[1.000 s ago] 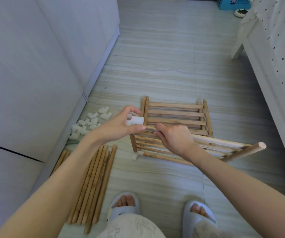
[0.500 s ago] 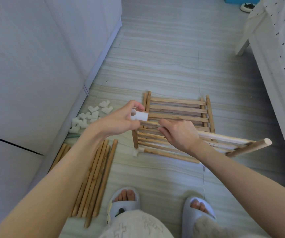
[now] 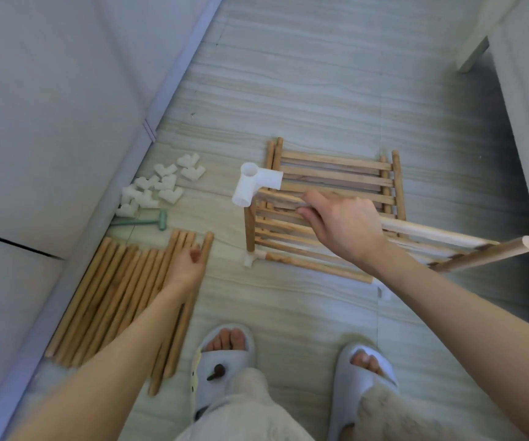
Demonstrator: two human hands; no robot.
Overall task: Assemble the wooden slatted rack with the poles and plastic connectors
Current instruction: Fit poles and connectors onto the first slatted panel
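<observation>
Our left hand (image 3: 190, 265) reaches, fingers loose, onto the loose poles (image 3: 123, 297), lengthwise toward the wall; our right hand (image 3: 342, 224) grips the connector-tipped pole (image 3: 432, 233).

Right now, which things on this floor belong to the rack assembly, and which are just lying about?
Part of the job:
- slatted rack
- white connector on the rack's raised corner
- rack rail in the right hand
- loose poles under the left hand
- spare connectors
- green mallet, likely

Lying about:
- slippers
- white furniture leg
</observation>
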